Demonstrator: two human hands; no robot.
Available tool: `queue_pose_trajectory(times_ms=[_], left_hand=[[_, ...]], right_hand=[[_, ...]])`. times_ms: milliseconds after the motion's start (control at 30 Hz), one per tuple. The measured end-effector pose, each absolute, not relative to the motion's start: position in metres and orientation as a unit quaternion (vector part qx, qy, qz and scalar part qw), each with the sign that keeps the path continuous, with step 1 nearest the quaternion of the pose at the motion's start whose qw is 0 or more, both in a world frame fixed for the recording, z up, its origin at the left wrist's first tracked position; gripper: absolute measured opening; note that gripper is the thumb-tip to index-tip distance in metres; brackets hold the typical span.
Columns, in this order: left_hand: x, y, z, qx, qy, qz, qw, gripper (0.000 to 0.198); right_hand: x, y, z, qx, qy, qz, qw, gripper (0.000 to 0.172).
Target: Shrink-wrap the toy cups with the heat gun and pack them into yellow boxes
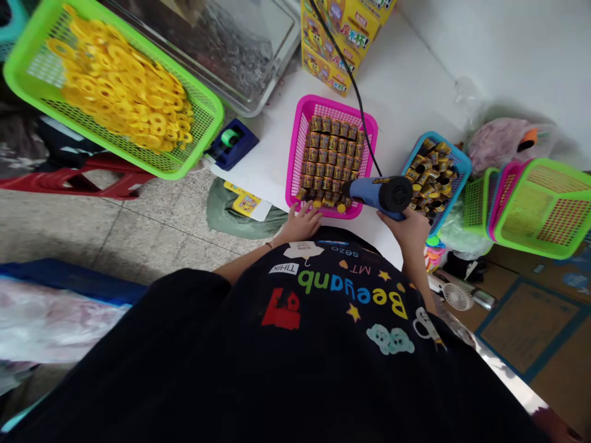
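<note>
A pink basket on the white table holds several rows of small wrapped items standing upright. My left hand rests at the basket's near edge with fingers spread, touching the front row. My right hand is closed round the grip of a blue heat gun, whose nozzle points left over the basket's near right corner. Its black cord runs away across the table.
A blue basket with loose wrapped items sits to the right, beside stacked green and pink baskets. A green basket of yellow rings, a metal tray, a tape dispenser and a yellow carton lie beyond. A small fan sits lower right.
</note>
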State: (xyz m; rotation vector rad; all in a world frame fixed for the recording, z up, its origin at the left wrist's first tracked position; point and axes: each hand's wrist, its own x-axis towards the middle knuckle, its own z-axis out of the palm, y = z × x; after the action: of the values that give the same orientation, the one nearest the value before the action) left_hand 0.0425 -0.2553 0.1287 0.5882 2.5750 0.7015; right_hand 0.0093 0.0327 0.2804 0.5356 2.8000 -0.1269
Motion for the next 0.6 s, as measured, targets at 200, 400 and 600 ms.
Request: queue_pose_trajectory(times_ms=[200,400,600], left_hand=[[0.04,-0.308,0.148,0.044,0.958,0.271,0.077,0.042],[0.001,-0.321,0.155,-0.033,0.955,0.289,-0.053,0.033],[-0.025,-0.214,0.128,0.267,0.881,0.316,0.229,0.035]], right_hand=[[0.003,0.029,0.276,0.156,0.97,-0.027,0.186,0.055],[0.0,0.034,0.284,0.163,0.967,-0.008,0.196,0.06],[0.005,0.044,0.298,0.186,0.976,0.021,0.111,0.051]])
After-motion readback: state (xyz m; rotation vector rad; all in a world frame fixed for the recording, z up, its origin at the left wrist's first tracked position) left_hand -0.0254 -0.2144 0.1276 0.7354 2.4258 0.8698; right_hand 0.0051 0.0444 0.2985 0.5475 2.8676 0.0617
